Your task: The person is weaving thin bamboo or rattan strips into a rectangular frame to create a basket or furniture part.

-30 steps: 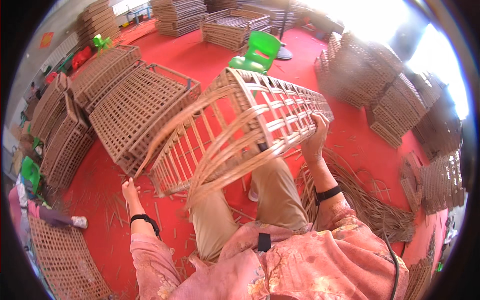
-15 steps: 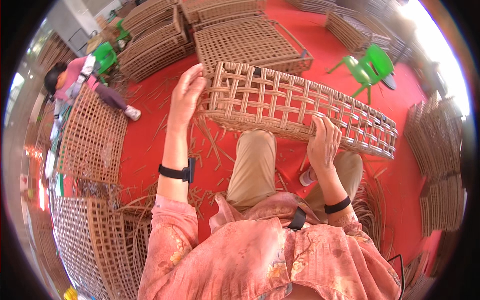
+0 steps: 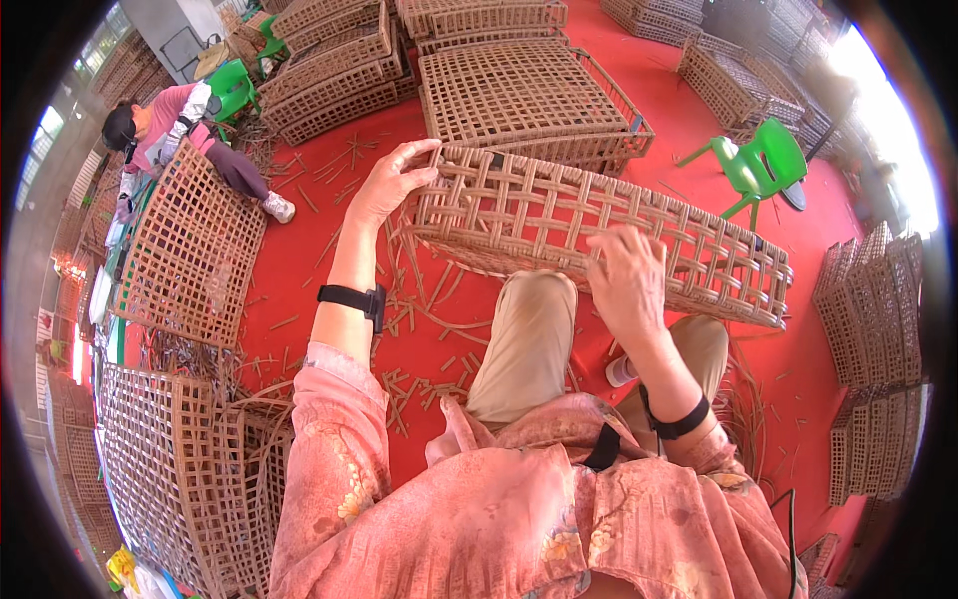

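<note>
A long wicker basket frame (image 3: 559, 215) with an open lattice side and thick woven rims lies tilted across my knees, its right end lower. At its upper left corner is my left hand (image 3: 394, 185), fingers stretched toward the rim and the thumb apart; the fingertips touch the corner. My right hand (image 3: 631, 290) is at the lattice near the middle, fingers bent and closed with the tips against the weave. Whatever those fingers pinch is hidden. Loose strands (image 3: 429, 285) hang under the frame's left end.
Cut wicker scraps litter the red floor (image 3: 329, 270). At left, a person (image 3: 170, 130) sits bent over a woven panel (image 3: 190, 250). More lattice panels (image 3: 165, 449) stand at lower left. Stacked wicker frames (image 3: 519, 90) are ahead, a green chair (image 3: 758, 165) and further stacks (image 3: 873, 309) at right.
My left hand has turned its fingers toward the frame's corner. My right hand has shifted a little left along the lattice. The whole view has tilted slightly.
</note>
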Tool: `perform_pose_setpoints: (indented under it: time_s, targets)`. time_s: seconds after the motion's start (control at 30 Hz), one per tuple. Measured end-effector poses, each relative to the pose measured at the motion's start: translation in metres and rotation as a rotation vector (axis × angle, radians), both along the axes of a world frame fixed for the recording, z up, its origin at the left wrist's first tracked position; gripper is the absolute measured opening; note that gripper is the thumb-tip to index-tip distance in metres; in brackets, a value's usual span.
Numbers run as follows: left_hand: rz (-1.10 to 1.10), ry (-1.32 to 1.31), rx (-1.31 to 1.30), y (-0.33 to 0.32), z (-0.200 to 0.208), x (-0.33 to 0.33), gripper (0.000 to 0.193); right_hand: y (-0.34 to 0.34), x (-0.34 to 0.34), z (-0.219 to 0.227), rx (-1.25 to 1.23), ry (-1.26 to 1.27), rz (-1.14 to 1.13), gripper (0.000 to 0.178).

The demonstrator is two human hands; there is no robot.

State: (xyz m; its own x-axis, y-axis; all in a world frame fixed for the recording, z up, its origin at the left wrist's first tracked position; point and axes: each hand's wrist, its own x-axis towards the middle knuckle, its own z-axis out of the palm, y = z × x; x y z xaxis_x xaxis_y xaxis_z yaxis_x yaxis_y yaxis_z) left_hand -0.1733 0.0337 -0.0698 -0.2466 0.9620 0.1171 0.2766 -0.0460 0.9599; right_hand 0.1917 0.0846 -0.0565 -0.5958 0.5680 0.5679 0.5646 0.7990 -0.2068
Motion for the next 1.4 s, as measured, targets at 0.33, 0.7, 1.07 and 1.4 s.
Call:
perform_pose_setpoints:
  time_s: [0.33,0.7,1.07,1.4]
  targets:
    - [-0.045,-0.015,0.015,0.006,-0.007,-0.01,0.039,0.052,-0.181,0.003,-0.126,-0.058,0.202,0.051]
    - [0.105,0.13,0.089,0.036,-0.022,-0.029,0.021,0.083,-0.214,0.002,-0.086,-0.287,0.262,0.023]
    - [0.421,0.55,0.219,0.02,-0.005,-0.005,0.018,0.116,-0.133,0.029,-0.521,-0.186,0.306,0.051]
    - [0.008,0.512,0.129,0.037,0.018,0.054,0.036,0.095,-0.133,0.015,-0.233,-0.407,0.19,0.028]
